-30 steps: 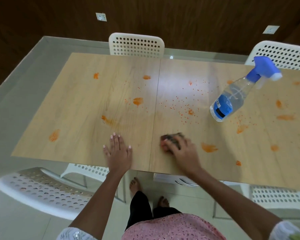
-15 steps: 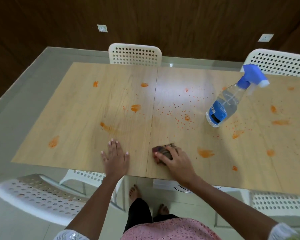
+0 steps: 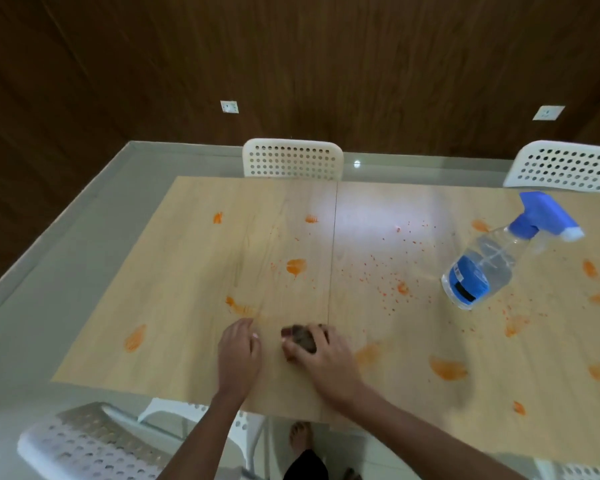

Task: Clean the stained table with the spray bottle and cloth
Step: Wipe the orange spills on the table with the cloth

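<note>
The light wooden table point(image 3: 187, 258) carries many orange stains, such as a blob point(image 3: 296, 265) left of the centre seam and a smear point(image 3: 447, 368) near the front edge. My right hand point(image 3: 326, 362) grips a dark crumpled cloth point(image 3: 300, 337) and presses it on the table near the seam. My left hand point(image 3: 238, 355) rests on the table just left of the cloth, fingers bent. A clear spray bottle point(image 3: 482, 268) with a blue label and blue trigger head stands at the right, apart from both hands.
Two white perforated chairs stand at the far side, one behind the middle point(image 3: 292, 159) and one at the right point(image 3: 568, 168). Another white chair point(image 3: 94, 441) sits at the near left. A dark wood wall lies beyond. My bare feet show under the table edge.
My right hand has slid the cloth leftward across the seam, toward my left hand. The left hand's fingers have drawn in from flat. A faint smeared stain shows where the cloth passed. The view tilted up.
</note>
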